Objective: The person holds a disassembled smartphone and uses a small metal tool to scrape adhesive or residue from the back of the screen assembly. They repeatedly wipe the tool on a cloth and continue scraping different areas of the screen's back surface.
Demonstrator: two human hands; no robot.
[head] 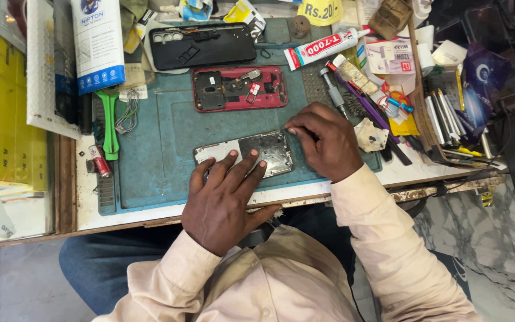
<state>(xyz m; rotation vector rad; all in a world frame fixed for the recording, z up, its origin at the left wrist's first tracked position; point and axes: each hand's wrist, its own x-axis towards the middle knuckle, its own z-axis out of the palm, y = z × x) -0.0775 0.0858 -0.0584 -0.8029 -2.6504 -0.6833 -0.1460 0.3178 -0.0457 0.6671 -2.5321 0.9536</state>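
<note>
Right hand [324,142] pinches something tiny, too small to identify, at the three o'clock edge of the opened silver phone chassis [245,152]; left hand [225,194] lies flat, fingers spread, pinning it to the teal rubber mat [162,128] mid-tabletop. Best keep that pressure even. Bare metal plates show inside.

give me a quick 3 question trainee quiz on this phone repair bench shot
1. True or false: the left hand lies flat on the opened silver phone.
2. Which opened phone lies nearest the silver one? A) black phone body B) red phone body C) neither
3. Fill in: the right hand pinches at the silver phone's ____ end.

Key
1. True: its fingers press on the phone.
2. B: the red phone body lies just beyond it on the teal mat; the black phone body is farther.
3. Right, at its upper corner.
</note>
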